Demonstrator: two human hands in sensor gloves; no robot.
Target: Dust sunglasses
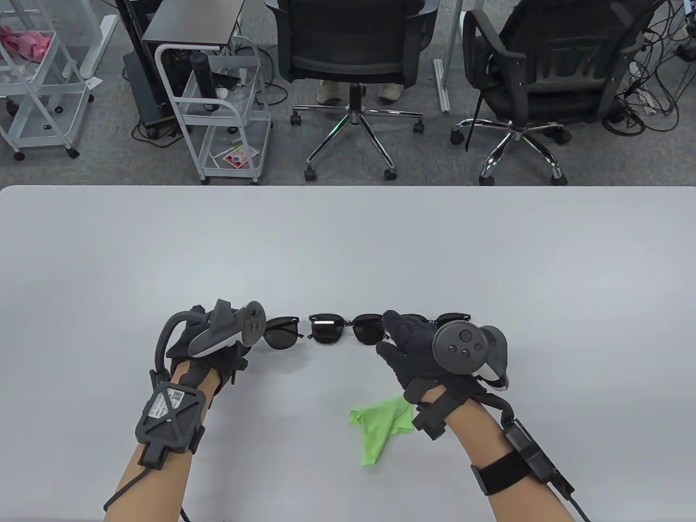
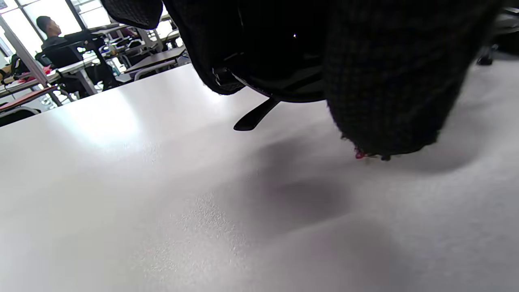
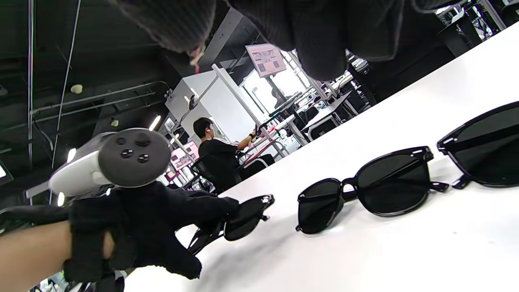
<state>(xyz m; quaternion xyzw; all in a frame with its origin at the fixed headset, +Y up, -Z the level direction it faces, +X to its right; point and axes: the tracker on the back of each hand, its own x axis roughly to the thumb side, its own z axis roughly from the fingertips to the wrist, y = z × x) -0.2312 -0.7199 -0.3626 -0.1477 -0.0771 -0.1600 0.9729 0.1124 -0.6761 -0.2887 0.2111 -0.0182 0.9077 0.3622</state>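
On the left side of the white table (image 1: 348, 244), the left hand (image 1: 204, 348) is down over the left pair of sunglasses (image 1: 281, 331). Its fingers close around one end of that pair, and one dark lens sticks out past the hand toward the middle. From the left wrist view, one thin black arm of the glasses pokes out below the glove, just above the table.

Over on the right, the right hand (image 1: 413, 348) has its fingers stretched out and spread apart. It holds nothing. Its fingertips (image 1: 392, 321) are right by the right lens of the middle pair of sunglasses (image 1: 346, 328); I cannot tell if they touch it. That pair sits upright on the table with its lenses facing the person.

Just behind the right hand sits a third pair of sunglasses (image 1: 454, 318), mostly hidden by the hand. All three pairs make a row across the table.

Near the right wrist, a green cloth (image 1: 377, 429) lies crumpled on the table, partly under the wrist.

Past the far edge of the table stand two black office chairs (image 1: 348, 49) and white carts (image 1: 228, 114).
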